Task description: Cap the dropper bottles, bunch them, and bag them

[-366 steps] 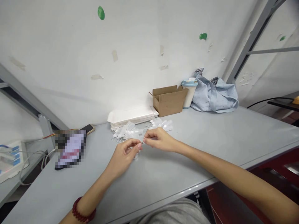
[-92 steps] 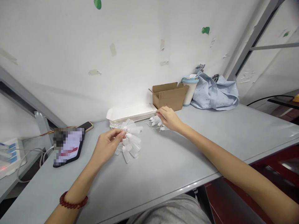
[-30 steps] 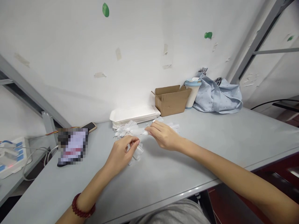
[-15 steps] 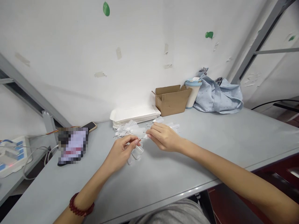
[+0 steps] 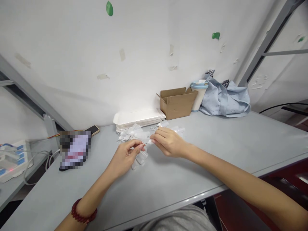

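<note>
Over the middle of the table, my left hand point(image 5: 126, 156) pinches a thin, wire-like piece point(image 5: 145, 143) between thumb and fingertips. Facing it, my right hand point(image 5: 169, 141) is closed on a small white piece point(image 5: 149, 141) that meets the thin piece; the fingers cover most of it. Just below the left fingertips lie clear plastic pieces point(image 5: 141, 156) on the tabletop. Behind the hands is a heap of clear and white plastic pieces point(image 5: 133, 131) with thin ends. A few more clear pieces point(image 5: 180, 130) show past my right knuckles.
White flat boxes point(image 5: 139, 116) are stacked by the wall, beside an open cardboard box point(image 5: 179, 106). Further right stand a lidded cup point(image 5: 199, 96) and a light blue bag point(image 5: 223, 99). A phone point(image 5: 94, 130), a blurred-out pouch-like item point(image 5: 75, 150) and a power strip point(image 5: 16, 160) are left.
The white piece in my right hand has shifted slightly left, so less of the thin piece shows between the fingertips. Everything else has stayed in place.
</note>
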`<state>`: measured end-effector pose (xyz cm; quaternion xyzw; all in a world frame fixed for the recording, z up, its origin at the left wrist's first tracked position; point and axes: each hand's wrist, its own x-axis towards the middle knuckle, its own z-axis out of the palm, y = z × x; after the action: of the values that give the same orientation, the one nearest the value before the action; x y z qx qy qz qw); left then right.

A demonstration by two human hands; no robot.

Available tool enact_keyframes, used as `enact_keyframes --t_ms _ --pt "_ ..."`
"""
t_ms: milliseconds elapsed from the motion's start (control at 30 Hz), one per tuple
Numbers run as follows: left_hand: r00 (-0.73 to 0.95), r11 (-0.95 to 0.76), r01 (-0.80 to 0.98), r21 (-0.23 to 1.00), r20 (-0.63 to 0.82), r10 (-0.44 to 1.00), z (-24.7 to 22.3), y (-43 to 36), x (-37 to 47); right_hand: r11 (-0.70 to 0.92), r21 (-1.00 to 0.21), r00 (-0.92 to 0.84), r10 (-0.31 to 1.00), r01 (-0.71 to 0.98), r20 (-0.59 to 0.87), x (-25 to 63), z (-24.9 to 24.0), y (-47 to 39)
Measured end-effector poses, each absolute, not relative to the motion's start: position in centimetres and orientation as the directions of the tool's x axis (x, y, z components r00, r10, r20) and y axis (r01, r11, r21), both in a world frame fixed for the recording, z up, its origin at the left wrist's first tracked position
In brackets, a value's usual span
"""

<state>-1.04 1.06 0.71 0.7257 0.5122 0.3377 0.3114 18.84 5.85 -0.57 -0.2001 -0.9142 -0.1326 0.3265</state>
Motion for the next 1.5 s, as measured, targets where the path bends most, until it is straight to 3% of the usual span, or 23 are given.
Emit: enact_keyframes --t_ms 1500 --pt "0.254 -0.290 0.569 0.769 0.171 0.952 0.2 0.1 -0.4 0.931 -0.009 -0.639 0.257 0.365 0.725 17.8 -2.0 4.9"
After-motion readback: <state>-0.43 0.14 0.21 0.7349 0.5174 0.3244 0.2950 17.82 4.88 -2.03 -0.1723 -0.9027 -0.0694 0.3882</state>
